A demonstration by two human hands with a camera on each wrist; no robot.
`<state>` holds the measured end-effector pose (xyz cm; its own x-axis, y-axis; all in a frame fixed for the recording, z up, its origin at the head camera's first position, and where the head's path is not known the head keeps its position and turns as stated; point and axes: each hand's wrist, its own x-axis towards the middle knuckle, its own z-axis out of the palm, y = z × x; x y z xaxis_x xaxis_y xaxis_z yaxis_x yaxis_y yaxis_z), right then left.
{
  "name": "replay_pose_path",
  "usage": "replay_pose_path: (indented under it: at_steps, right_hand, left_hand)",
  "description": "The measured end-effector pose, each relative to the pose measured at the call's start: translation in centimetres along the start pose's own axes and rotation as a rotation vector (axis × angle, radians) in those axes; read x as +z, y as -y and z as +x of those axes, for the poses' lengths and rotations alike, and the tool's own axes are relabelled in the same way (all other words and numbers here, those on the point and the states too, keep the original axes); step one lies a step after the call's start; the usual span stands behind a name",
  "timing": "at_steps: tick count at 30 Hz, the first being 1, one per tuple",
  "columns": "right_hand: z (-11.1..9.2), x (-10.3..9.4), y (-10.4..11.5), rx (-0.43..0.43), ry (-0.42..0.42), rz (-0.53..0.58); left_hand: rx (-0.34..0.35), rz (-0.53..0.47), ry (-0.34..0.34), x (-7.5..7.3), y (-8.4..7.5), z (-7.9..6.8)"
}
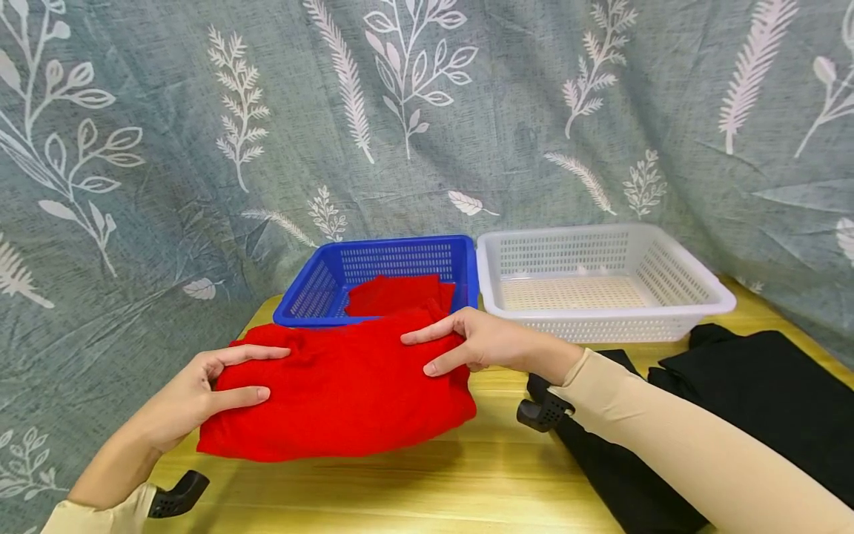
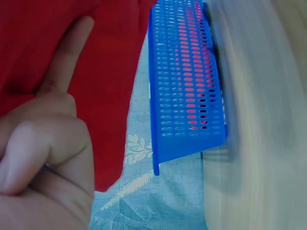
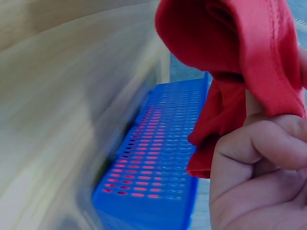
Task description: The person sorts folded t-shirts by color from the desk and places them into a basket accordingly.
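A folded red cloth garment [image 1: 340, 393] hangs above the table, held at both ends. My left hand [image 1: 207, 389] grips its left end, thumb and forefinger on the near face and the other fingers behind. At the upper right end, my right hand [image 1: 477, 341] pinches the fabric in the same way. Curled fingers under the red cloth show in the left wrist view and the right wrist view. Just beyond the garment stands a blue basket [image 1: 313, 289] with another red cloth [image 1: 394, 293] inside; the held garment hides part of its near rim.
A white plastic basket [image 1: 600, 326] stands right of the blue one. Black garments [image 1: 754, 393] lie on the right of the wooden table [image 1: 400, 489], partly under my right forearm. A patterned grey-green curtain [image 1: 427, 185] hangs behind the baskets and along the sides.
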<state>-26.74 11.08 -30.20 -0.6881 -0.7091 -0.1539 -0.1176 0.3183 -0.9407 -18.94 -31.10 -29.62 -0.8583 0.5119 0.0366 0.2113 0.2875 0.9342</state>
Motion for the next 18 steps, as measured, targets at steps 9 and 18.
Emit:
replay_pose_path:
  at_steps: [9, 18]
  right_hand:
    - [-0.8, -1.0, 2.1, -0.032, -0.056, -0.008]
    - [0.4, -3.3, 2.5, -0.052, -0.138, -0.066]
  left_hand:
    - [-0.005, 0.040, -0.155, -0.9, -1.6, 1.4]
    - [-0.081, 0.110, -0.289, -1.7, -2.2, 5.1]
